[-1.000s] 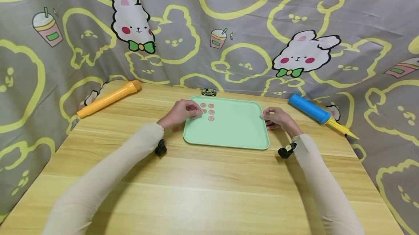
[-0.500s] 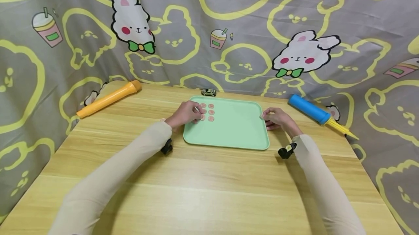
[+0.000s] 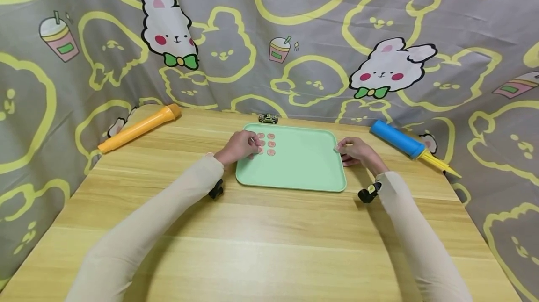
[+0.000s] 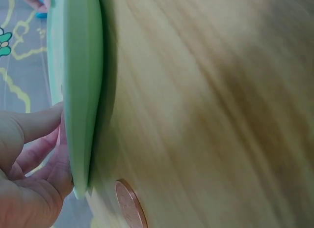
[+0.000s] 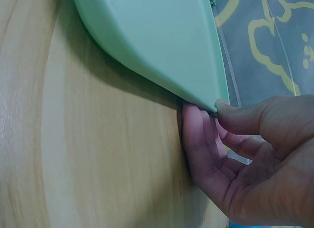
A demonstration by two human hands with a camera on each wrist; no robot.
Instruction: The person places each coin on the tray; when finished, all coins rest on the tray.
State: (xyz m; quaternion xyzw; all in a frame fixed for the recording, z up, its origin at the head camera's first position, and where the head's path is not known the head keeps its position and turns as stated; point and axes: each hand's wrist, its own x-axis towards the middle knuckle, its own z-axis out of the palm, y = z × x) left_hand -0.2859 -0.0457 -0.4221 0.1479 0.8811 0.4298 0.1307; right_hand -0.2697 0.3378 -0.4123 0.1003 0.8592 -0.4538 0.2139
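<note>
A pale green tray lies on the table, with several copper coins set in two columns toward its far left corner. My left hand reaches over the tray's left rim, thumb and fingertips pinching a coin at the near end of the left column. In the left wrist view the tray's wall partly hides those fingertips. At the right rim, my right hand grips the tray, thumb on the edge and fingers curled beneath, as the right wrist view shows. Another coin lies on the table outside the tray.
A small toy car stands just behind the tray. At the back left lies an orange tube-shaped thing; a blue and yellow pump-like thing lies at the right. A patterned curtain borders the wooden table.
My left hand has moved slightly right and nearer to me, bringing a coin to the near end of the left column. The right hand has stayed at the tray's rim.
</note>
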